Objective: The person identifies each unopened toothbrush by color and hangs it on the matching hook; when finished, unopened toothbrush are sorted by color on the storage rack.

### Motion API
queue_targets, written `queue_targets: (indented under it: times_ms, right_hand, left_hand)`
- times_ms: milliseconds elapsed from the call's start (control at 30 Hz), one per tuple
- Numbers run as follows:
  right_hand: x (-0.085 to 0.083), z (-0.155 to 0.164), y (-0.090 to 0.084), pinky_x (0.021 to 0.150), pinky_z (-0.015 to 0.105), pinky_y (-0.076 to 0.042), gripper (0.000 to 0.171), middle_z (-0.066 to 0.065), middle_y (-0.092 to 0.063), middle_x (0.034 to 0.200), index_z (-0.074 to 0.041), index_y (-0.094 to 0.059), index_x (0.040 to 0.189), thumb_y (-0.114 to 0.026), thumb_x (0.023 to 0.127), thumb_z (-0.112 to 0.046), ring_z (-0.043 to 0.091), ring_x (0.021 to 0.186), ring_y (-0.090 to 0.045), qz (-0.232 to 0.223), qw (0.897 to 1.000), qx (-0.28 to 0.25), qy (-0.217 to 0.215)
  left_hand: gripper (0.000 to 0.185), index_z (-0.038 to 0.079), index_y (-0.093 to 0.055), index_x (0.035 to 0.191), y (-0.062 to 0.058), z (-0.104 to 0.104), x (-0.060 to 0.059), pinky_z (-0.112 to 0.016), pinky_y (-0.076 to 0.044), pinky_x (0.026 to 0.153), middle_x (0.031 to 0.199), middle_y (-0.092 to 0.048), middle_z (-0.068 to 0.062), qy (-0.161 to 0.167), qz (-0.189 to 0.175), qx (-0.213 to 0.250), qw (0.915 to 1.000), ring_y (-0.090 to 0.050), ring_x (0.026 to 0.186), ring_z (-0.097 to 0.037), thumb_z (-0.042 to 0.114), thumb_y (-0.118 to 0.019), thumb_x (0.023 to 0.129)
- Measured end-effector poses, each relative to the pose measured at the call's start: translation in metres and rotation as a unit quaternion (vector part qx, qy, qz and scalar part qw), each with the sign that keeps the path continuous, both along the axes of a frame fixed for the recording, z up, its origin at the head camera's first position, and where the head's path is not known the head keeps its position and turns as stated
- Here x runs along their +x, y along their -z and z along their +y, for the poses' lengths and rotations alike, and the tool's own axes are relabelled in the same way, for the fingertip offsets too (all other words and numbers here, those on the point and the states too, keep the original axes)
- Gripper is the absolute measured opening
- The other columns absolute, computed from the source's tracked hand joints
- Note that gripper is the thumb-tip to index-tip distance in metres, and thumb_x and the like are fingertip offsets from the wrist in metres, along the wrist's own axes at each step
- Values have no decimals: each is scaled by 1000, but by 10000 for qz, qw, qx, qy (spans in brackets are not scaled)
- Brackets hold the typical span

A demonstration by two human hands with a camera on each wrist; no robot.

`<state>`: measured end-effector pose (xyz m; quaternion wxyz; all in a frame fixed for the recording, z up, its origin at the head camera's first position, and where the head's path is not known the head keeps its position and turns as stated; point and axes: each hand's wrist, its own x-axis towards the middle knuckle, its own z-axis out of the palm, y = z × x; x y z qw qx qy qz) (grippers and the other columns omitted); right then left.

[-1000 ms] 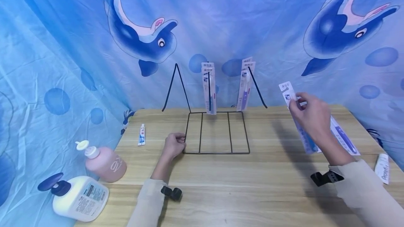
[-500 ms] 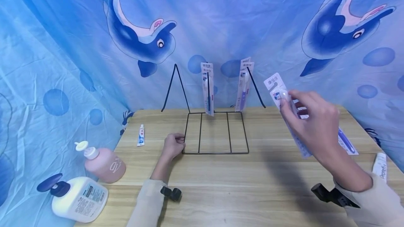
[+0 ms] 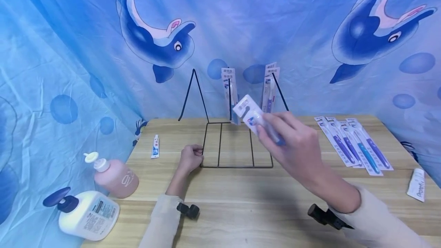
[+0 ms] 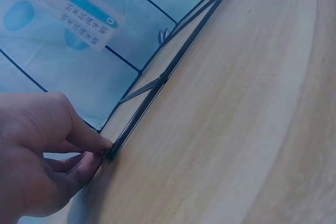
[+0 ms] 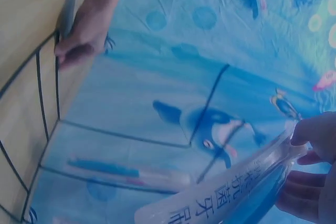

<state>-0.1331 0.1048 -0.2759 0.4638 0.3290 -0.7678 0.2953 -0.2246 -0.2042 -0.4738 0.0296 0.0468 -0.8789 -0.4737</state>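
My right hand [image 3: 296, 144] pinches a packaged toothbrush [image 3: 254, 116], held tilted in the air in front of the rack. The pack's hanging hole faces up and left. In the right wrist view its blue toothbrush pack [image 5: 231, 198] crosses the bottom. The black wire rack [image 3: 237, 167] stands on the table, its front corner pinched by the fingertips of my left hand [image 3: 190, 160]; the left wrist view shows this hand [image 4: 47, 150] too. Toothbrush packs hang on two of the rack's hooks: blue ones [image 3: 230, 91] in the middle and purple ones [image 3: 270, 87] to the right. The left hook [image 3: 193, 83] is bare.
Several toothbrush packs [image 3: 355, 144] lie fanned out at the table's right, with a white tube [image 3: 417, 185] nearer. On the left are a small toothpaste tube [image 3: 155, 147], a pink pump bottle [image 3: 117, 179] and a white pump bottle [image 3: 89, 215]. A dolphin curtain [image 3: 293, 18] hangs behind.
My right hand has carried the toothbrush pack from the pile on the right leftward to the rack, tilting its top further left. My left hand has stayed at the rack's corner.
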Motion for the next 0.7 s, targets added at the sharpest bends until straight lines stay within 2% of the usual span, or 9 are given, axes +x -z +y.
queue_targets:
  times_ms: [167, 400, 533, 700]
  right_hand:
    - [0, -14, 10, 47, 31, -56, 22, 18, -68, 89, 3, -73, 100, -69, 86, -13, 27, 65, -68, 22, 9990, 436, -103]
    - [-3, -23, 21, 46, 37, -56, 21, 17, -67, 89, 0, -73, 101, -71, 84, -12, 26, 63, -67, -55, 9985, 545, -66]
    - [-11, -26, 28, 44, 36, -54, 21, 16, -68, 88, -1, -73, 101, -71, 84, -13, 25, 60, -65, -140, 9982, 585, 6]
    - [-29, -33, 40, 39, 30, -49, 22, 14, -67, 85, 0, -71, 101, -71, 83, -12, 21, 55, -60, -184, 9983, 547, 100]
  left_hand:
    - [39, -11, -67, 112, 2, 0, 0, -29, -58, 74, 93, -66, -15, 65, 18, 1, 10000, -64, 83, -23, -14, -63, 74]
    - [38, -11, -67, 113, -2, 1, 1, -30, -58, 75, 94, -65, -16, 103, 38, 37, 9999, -64, 83, -24, -15, -63, 75]
    - [38, -11, -67, 112, -2, 1, 0, -30, -58, 76, 93, -66, -16, 123, 60, 46, 9999, -64, 83, -23, -15, -63, 75]
    - [38, -11, -68, 112, -1, -1, -1, -30, -59, 76, 93, -67, -16, 96, 68, 20, 9999, -65, 83, -23, -15, -64, 75]
